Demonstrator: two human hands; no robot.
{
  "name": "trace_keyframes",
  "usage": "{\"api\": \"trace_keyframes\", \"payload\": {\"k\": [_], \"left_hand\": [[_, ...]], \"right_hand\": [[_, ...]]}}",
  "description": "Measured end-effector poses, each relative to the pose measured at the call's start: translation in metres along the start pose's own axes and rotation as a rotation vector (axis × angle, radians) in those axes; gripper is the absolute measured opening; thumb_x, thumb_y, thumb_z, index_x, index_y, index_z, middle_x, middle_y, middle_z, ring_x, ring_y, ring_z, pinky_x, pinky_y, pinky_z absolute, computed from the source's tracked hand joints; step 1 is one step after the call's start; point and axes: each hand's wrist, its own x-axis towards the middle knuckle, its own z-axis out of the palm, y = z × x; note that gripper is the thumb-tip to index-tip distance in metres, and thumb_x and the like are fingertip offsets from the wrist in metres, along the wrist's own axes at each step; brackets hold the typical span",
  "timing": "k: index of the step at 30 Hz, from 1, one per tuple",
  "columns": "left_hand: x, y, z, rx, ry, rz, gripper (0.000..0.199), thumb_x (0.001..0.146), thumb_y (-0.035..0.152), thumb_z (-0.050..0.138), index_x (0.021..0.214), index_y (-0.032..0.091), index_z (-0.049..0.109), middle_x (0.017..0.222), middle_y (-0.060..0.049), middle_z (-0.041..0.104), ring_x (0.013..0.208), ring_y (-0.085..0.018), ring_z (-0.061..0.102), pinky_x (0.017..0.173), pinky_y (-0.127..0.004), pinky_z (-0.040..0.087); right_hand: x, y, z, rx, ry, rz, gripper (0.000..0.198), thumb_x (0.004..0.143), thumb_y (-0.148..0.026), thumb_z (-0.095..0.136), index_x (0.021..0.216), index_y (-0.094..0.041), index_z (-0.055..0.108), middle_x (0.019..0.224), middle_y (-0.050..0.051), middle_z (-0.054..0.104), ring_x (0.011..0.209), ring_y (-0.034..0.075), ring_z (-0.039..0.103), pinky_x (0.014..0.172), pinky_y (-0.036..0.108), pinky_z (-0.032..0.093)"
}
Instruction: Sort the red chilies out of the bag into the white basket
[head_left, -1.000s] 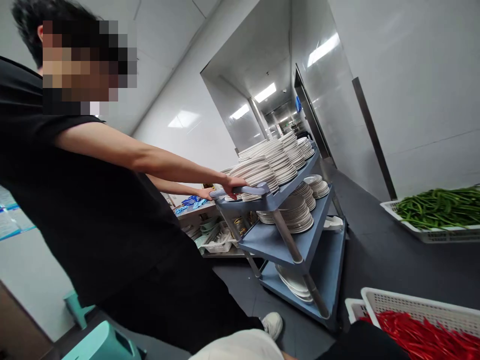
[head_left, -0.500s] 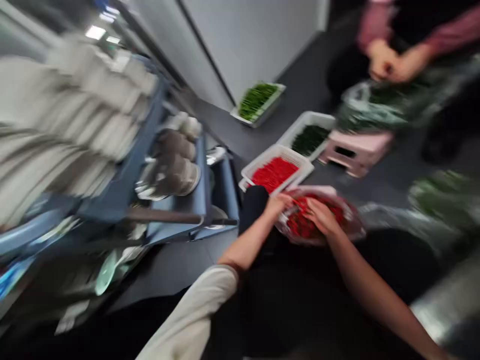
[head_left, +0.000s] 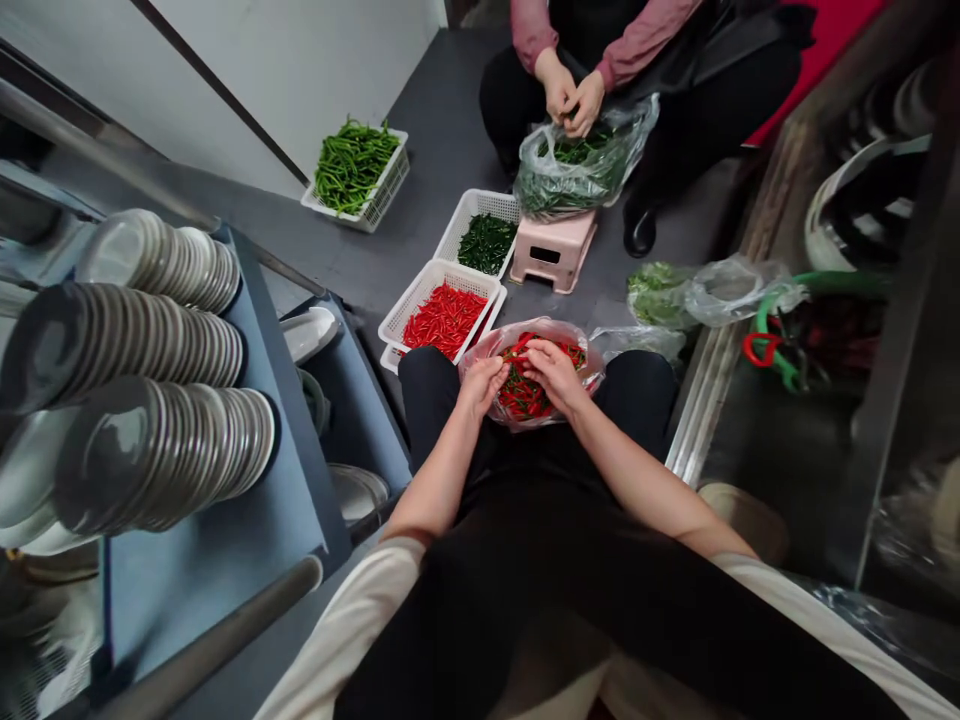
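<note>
Crinkled plastic bag (head_left: 487, 342), glossy chillies (head_left: 523, 398), shiny plates (head_left: 187, 455)

A blue service trolley (head_left: 232, 575) carries stacks of round plates (head_left: 172, 455) on one shelf and a white dish (head_left: 309, 335) on a lower one. By the wall (head_left: 307, 70), long green peppers (head_left: 352, 165) fill a white plastic basket (head_left: 387, 188). A pink stool (head_left: 555, 268) bears a clear plastic bag (head_left: 551, 192) of green vegetables.

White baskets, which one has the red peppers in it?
The upper basket of the stack nearest your left hand. Its red peppers set it apart: the middle basket holds dark green produce, the basket by the wall brighter green produce.
</note>
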Motion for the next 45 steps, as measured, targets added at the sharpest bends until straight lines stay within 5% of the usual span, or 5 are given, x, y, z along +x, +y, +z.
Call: {"api": "trace_keyframes", "payload": {"k": [18, 26, 32, 38, 45], "left_hand": [[-0.004, 0.003, 0.008, 0.129, -0.215, -0.267, 0.010, 0.078, 0.016, 0.067, 0.083, 0.010, 0.061, 0.071, -0.002, 0.063, 0.062, -0.005, 0.060, 0.069, -0.017, 0.051], [0.012, 0.018, 0.008, 0.640, -0.260, 0.100, 0.026, 0.067, 0.032, 0.075, 0.076, 0.010, 0.064, 0.058, 0.003, 0.057, 0.053, -0.004, 0.048, 0.056, -0.018, 0.037], [0.018, 0.035, 0.014, 0.591, -0.516, 0.079, 0.034, 0.065, 0.039, 0.076, 0.073, 0.011, 0.059, 0.055, 0.005, 0.049, 0.050, -0.004, 0.040, 0.051, -0.018, 0.029], [0.020, 0.036, 0.009, 0.387, -0.601, -0.102, 0.037, 0.061, 0.034, 0.080, 0.079, 0.011, 0.057, 0.061, 0.004, 0.051, 0.053, -0.003, 0.043, 0.053, -0.016, 0.034], [0.013, 0.037, -0.011, 0.689, -0.304, 0.113, 0.018, 0.073, 0.026, 0.070, 0.085, 0.014, 0.063, 0.057, 0.005, 0.050, 0.052, -0.005, 0.042, 0.056, -0.018, 0.037]], "right_hand": [[0.022, -0.004, -0.017, 0.128, -0.103, 0.334, 0.032, 0.066, -0.028, 0.079, 0.066, -0.019, 0.048, 0.054, -0.004, 0.054, 0.047, 0.007, 0.050, 0.040, 0.016, 0.035], [0.027, -0.032, -0.006, -0.284, -0.113, 0.117, 0.029, 0.065, -0.031, 0.077, 0.064, -0.015, 0.052, 0.051, -0.005, 0.049, 0.046, 0.004, 0.041, 0.041, 0.014, 0.031], [0.039, -0.036, -0.005, 0.172, -0.252, 0.550, 0.016, 0.077, -0.022, 0.063, 0.073, -0.015, 0.050, 0.054, -0.004, 0.047, 0.042, 0.003, 0.032, 0.034, 0.012, 0.025], [0.035, -0.023, -0.004, 0.409, -0.241, 0.590, 0.012, 0.084, -0.020, 0.052, 0.074, -0.016, 0.047, 0.053, -0.006, 0.041, 0.041, 0.003, 0.029, 0.032, 0.009, 0.025], [0.034, -0.034, -0.014, 0.409, -0.165, 0.425, 0.022, 0.078, -0.025, 0.059, 0.066, -0.019, 0.042, 0.054, -0.006, 0.035, 0.042, 0.004, 0.028, 0.031, 0.011, 0.025]]}}
